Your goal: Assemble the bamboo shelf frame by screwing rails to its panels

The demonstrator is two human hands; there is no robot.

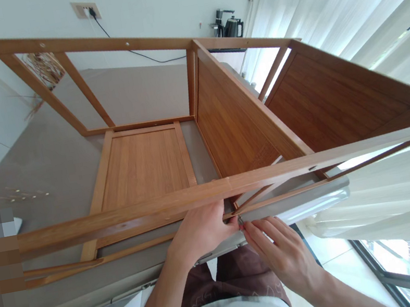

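Note:
A wooden furniture frame (181,197) with panels set into it lies across the grey tabletop in front of me. My left hand (201,233) reaches beneath the near top rail and is closed around the lower rail, close to where the middle panel (230,117) joins it. At that joint is a small metal fastener (240,219), too small to identify exactly. My right hand (278,243) pinches its outer end between thumb and fingertips, right beside my left thumb. Some left fingers are hidden behind the wood.
A flat wooden panel (150,158) lies within the left section, and another panel (345,91) closes the right end. The grey table (59,163) extends to a wall with a socket (85,9). A kettle (233,26) stands at the back; curtains (374,12) hang right.

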